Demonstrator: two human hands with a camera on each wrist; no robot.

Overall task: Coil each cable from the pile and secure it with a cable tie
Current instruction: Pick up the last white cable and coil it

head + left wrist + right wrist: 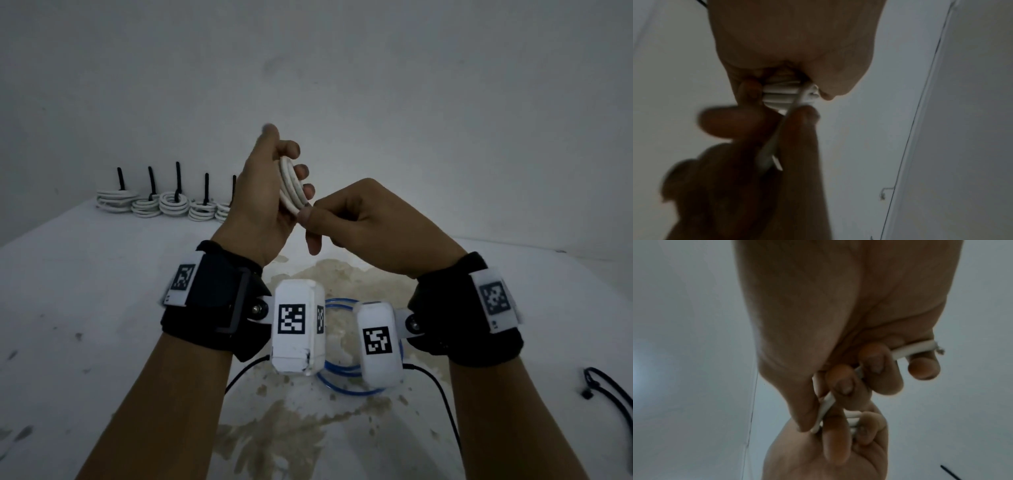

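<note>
My left hand (284, 154) is raised above the table and grips a coil of white cable (291, 185) between thumb and curled fingers. The left wrist view shows the coil's turns (780, 95) stacked side by side against the palm. My right hand (310, 219) meets the coil at its lower edge and pinches the cable's loose end. In the right wrist view that white end (908, 349) runs under the curled fingers and sticks out past them, showing bare wire at its tip. No cable tie is on this coil.
Several finished white coils (147, 204) with upright black ties stand in a row at the back left of the white table (85, 308). A loose blue cable (342, 375) lies under my wrists. Black cable ties (613, 390) lie at the right edge.
</note>
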